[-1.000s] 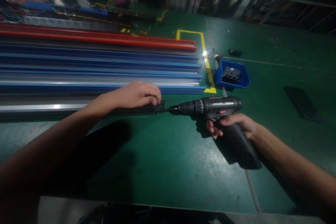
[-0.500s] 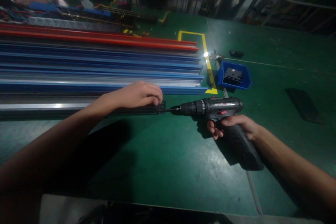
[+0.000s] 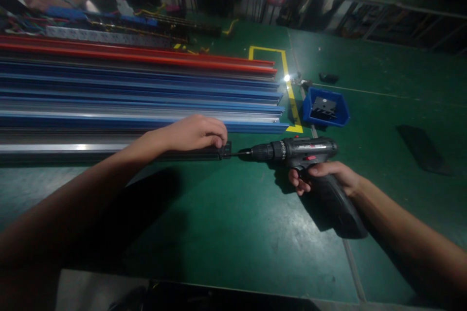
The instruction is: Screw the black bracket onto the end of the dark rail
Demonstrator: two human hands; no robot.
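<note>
**Drill (image 3: 310, 149) in right hand (image 3: 333, 173), bit (image 3: 243, 153) pointing left at the dark end piece (image 3: 226, 149)**

Head view, the only one we have:
- Right hand: wrapped round the drill's handle, fingers at the trigger area. We can't tell if the trigger is pressed. Drill is over the near middle of the green table (image 3: 237, 238), chuck left, handle base toward near right.
- Left hand (image 3: 202, 132): fingers bent and narrow over the right end of the near grey rail (image 3: 73, 147), by the end piece. Fingertip contact is hidden, so we can't say if it's pinching or just resting.
- Bit reaches the end piece; actual contact too small to confirm.
- Around it: blue rails (image 3: 251, 126) just beyond the grey one, red rail (image 3: 164, 56) farther. Blue bin (image 3: 343, 115) with dark plates sits far right of the rail ends; dark flat object (image 3: 423, 149) at right. Another person's hand (image 3: 38, 2) at far left.

Handling, our read: drill looks rigid and handle-heavy, so full grip high behind the trigger, wrist in line with the bit. Rail looks long, stiff, smooth, maybe slippery; hold down near its end. End piece looks light, thin; steady by the edges, fingers clear of the bit.
</note>
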